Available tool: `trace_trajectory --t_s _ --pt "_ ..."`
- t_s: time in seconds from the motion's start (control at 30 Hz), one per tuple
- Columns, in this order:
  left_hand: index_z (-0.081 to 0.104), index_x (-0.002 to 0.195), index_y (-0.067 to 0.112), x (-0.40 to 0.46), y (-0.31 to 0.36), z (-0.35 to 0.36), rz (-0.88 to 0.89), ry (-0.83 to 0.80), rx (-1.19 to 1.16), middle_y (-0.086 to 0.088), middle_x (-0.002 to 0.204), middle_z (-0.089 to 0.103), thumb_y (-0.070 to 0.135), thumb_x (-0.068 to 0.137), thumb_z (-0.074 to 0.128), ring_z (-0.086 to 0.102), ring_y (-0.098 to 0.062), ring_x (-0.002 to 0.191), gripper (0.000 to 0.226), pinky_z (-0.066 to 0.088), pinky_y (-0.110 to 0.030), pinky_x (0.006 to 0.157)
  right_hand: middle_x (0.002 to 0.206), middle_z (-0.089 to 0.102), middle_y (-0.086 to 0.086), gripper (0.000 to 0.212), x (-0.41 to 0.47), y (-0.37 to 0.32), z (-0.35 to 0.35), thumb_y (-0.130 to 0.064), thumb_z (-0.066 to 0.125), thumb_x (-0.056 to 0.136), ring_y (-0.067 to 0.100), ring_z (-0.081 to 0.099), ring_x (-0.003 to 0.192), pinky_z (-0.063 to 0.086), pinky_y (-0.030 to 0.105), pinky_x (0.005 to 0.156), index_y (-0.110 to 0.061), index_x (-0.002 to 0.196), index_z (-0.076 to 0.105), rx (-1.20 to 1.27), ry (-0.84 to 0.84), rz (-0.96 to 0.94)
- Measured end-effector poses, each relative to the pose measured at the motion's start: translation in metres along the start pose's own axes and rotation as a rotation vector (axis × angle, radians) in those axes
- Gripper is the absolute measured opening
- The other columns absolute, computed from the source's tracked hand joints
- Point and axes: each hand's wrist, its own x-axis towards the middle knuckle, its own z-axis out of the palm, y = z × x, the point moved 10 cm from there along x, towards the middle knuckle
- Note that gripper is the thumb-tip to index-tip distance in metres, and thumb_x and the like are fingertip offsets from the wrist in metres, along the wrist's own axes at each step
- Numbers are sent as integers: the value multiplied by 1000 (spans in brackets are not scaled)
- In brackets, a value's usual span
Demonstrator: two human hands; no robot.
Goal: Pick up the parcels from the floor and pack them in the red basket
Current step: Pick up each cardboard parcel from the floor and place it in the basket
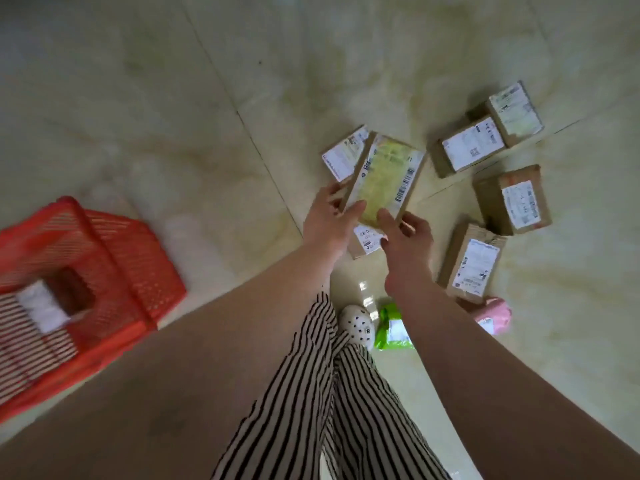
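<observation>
Both my hands hold one flat cardboard parcel with a yellowish label, lifted above the floor. My left hand grips its left edge, thumb on top. My right hand grips its near right corner. Two more parcels lie partly hidden beneath it, one at the far left and one under my hands. Several other brown boxes lie on the tiles to the right, among them one nearest me. The red basket stands at the left and holds a white-labelled parcel.
A green soft packet and a pink soft packet lie by my feet. My striped trouser legs and a white clog fill the lower middle. Bare glossy tiles stretch between the basket and the parcels.
</observation>
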Motion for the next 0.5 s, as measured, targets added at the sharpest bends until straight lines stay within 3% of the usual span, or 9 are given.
trace_trajectory --t_s 0.13,0.27,0.37,0.5 --pt "62 122 19 -79 9 -100 -15 114 -102 7 105 68 26 82 72 65 -10 97 41 53 -27 89 100 69 1 42 -101 -12 46 -25 77 80 11 65 86 54 32 87 -15 111 50 -151 -139 -2" --pt "61 124 18 -133 1 -179 -56 230 -236 10 103 67 20 85 70 65 -8 99 41 50 -14 81 101 67 -7 51 -179 -10 91 -19 72 85 2 64 90 51 27 89 -15 131 49 -227 -277 -28" --pt "62 123 16 -164 -17 -241 -80 347 -395 14 97 65 14 85 69 62 4 90 39 48 -3 69 105 70 -5 35 -234 -2 134 -20 69 87 1 65 92 51 13 77 -18 121 63 -353 -380 -117" --pt "62 125 9 -193 -67 -323 -130 459 -555 -1 111 69 11 84 70 66 -10 98 42 54 -13 81 94 69 -16 26 -293 43 194 -20 69 87 -8 62 83 46 4 64 -20 113 67 -460 -476 -155"
